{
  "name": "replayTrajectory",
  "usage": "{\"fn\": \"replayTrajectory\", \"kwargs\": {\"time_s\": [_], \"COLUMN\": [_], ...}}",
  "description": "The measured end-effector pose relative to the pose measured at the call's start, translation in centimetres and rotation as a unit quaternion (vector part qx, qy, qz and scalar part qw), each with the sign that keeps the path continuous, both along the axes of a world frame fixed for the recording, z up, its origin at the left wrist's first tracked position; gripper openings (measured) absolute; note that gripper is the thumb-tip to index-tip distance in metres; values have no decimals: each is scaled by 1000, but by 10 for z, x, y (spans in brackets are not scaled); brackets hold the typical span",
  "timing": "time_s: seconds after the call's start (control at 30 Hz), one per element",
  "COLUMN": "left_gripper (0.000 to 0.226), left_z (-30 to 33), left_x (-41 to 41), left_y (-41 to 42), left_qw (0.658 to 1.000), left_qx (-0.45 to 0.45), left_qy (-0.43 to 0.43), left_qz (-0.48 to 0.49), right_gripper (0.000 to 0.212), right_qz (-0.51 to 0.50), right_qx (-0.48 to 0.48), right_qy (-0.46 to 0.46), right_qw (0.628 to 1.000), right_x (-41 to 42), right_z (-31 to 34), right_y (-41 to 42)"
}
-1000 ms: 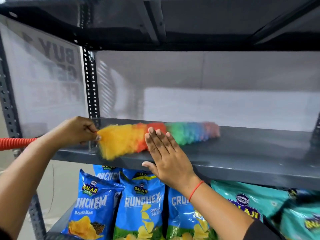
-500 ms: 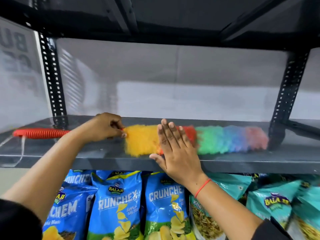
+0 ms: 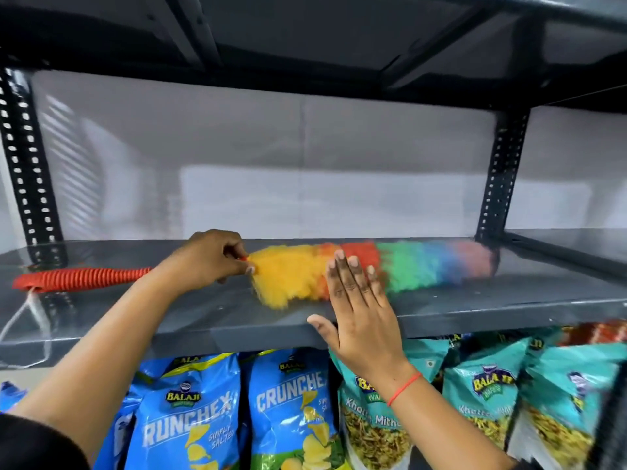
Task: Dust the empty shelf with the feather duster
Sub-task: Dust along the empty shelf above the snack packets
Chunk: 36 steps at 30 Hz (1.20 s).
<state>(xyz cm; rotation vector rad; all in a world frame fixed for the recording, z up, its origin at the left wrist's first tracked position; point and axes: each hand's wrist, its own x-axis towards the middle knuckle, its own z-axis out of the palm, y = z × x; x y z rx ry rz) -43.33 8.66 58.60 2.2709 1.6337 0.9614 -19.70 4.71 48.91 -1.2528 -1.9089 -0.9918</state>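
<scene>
— While the right hand (image 3: pixel 364 320) is resting flat, fingers spread, on the near lip of the grey metal shelf (image 3: pixel 509 300), where is the tool lying?

— Just beyond: the left hand (image 3: pixel 207 262) is pinching the rainbow-coloured fluffy feather duster (image 3: pixel 407 266) at its neck, head running rightward, ribbed red handle (image 3: pixel 84 279) trailing left.

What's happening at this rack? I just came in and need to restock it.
A person is dusting the empty grey metal shelf. The left hand grips the rainbow-coloured feather duster where its ribbed red handle meets the yellow fluff; the head lies along the shelf, its far end near the right upright. The right hand is open and flat at the shelf's front edge. Blue and teal snack bags fill the shelf below.
</scene>
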Motion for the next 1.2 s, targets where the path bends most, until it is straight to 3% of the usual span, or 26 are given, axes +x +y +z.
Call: {"fn": "replayTrajectory", "kwargs": {"time_s": [0.1, 0.17, 0.27, 0.33, 0.47, 0.6, 0.67, 0.8, 0.9, 1.03, 1.1, 1.2], "left_gripper": [14, 15, 16, 16, 18, 21, 19, 19, 26, 30, 28, 27], "left_z": [-2, -1, 1, 1, 0, 4, 4, -5, -17, -21, -16, -7], "left_x": [11, 15, 24, 34, 52, 74, 84, 109, 131, 147, 152, 160], "left_y": [4, 3, 1, 0, 8, 11, 12, 19, 27, 29, 22, 14], "left_qw": [991, 986, 994, 996, 999, 975, 977, 997, 999, 992, 983, 986], "left_qx": [73, 104, 73, 25, -1, 131, 153, 57, 4, 77, 132, 139], "left_qy": [45, 26, -70, -75, 39, 132, 83, -60, 17, 91, 94, 48], "left_qz": [101, 126, 36, -31, -18, 125, 125, -5, -38, 44, 87, 76], "right_gripper": [70, 72, 75, 74, 73, 70, 69, 71, 68, 68, 69, 69], "right_qz": [-18, -35, -57, -72, -74, -75, -71, -71, -71, -77, -85, -79], "right_qx": [-4, -4, -12, -14, -3, 4, 6, 13, 8, -1, -7, -9], "right_qy": [27, 50, 94, 102, 121, 107, 107, 111, 90, 74, 81, 83], "right_qw": [999, 998, 994, 992, 990, 991, 992, 991, 993, 994, 993, 993], "right_x": [17, 32, 57, 72, 88, 92, 94, 94, 97, 110, 121, 141], "right_z": [-4, -6, -8, -10, -13, -18, -19, -19, -20, -20, -21, -22], "right_y": [0, 0, 0, 0, 0, 2, 3, 5, 5, 4, 3, 5]}}
